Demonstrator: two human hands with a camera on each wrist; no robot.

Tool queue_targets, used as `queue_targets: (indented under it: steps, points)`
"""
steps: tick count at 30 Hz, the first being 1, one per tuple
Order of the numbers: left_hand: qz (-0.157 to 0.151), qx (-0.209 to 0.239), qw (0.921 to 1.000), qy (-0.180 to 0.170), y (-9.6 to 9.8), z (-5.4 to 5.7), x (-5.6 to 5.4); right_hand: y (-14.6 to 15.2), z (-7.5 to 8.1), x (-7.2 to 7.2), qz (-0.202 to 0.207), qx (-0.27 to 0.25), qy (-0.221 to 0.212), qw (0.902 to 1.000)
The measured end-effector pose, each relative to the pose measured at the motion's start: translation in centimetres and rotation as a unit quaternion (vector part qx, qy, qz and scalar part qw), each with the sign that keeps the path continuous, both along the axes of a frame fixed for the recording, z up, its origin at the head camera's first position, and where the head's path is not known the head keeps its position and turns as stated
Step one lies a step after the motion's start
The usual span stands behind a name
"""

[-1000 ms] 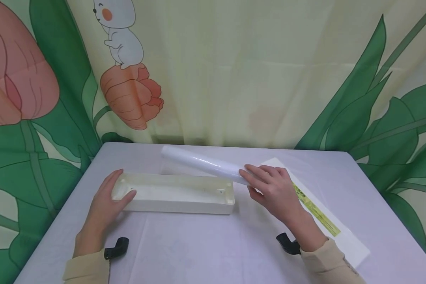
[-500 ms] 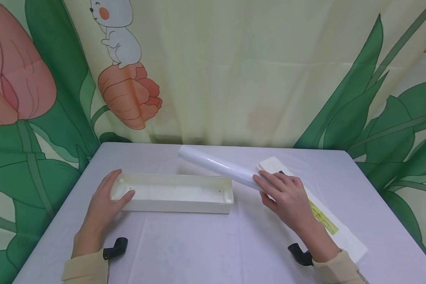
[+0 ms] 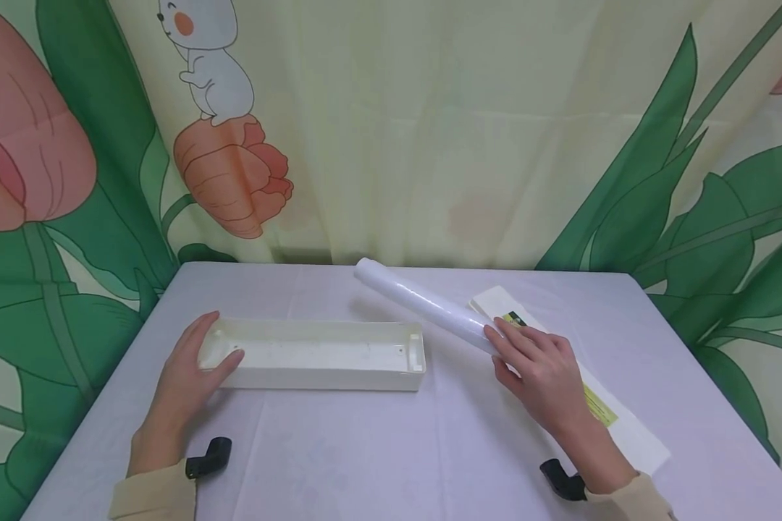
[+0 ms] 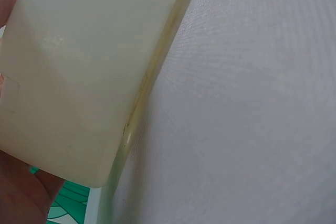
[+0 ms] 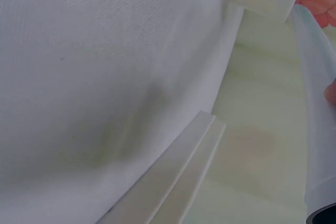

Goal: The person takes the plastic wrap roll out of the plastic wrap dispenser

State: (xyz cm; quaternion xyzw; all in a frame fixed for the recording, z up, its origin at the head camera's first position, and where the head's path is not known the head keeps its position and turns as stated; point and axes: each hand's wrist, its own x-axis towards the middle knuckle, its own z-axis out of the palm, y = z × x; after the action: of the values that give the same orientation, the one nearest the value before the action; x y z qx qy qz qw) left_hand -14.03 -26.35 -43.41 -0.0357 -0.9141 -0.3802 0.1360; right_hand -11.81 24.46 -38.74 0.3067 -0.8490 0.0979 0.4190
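Note:
My left hand (image 3: 192,369) grips the left end of a long white open box (image 3: 319,379), thumb over the front rim and fingers at the back. The left wrist view shows the box's plain end wall (image 4: 79,77) up close. My right hand (image 3: 544,369) holds the near end of a glossy white roll of plastic wrap (image 3: 423,300), thumb below and fingers over the top. The roll slants away toward the back left, over the tablecloth, right of the box. A hollow dark core (image 5: 325,216) shows at one end in the right wrist view.
A long white lid (image 3: 632,434) with a yellow-green label lies slanted on the right, partly hidden under my right forearm. White cloth (image 3: 352,463) covers the table. Behind it hangs a curtain (image 3: 391,145) printed with plants and a rabbit.
The roll of plastic wrap has moved right with my right hand, away from above the box, and slants more steeply. My left hand stays on the box.

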Motion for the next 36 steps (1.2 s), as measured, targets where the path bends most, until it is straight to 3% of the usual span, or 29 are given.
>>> queue_targets:
  steps: [5, 14, 29, 36]
  points:
    - [0.003, 0.001, 1.0000, -0.004, 0.0, 0.1, 0.0, 0.9, -0.3, 0.8, -0.025, -0.001, -0.043, 0.9988]
    - [0.004, -0.002, 0.9999, -0.009, 0.3, 0.2, -0.1, 2.1, -1.3, 2.6, -0.053, -0.022, -0.049, 0.9971]
    - [0.005, -0.004, 0.9999, -0.013, 0.2, 0.4, 0.1, 2.8, -2.1, 5.8, -0.130, -0.013, -0.123, 0.9838]
    - [0.005, -0.006, 0.9998, -0.017, 0.1, 0.3, 0.1, 2.8, -2.6, 6.7, -0.141, -0.016, -0.127, 0.9817]
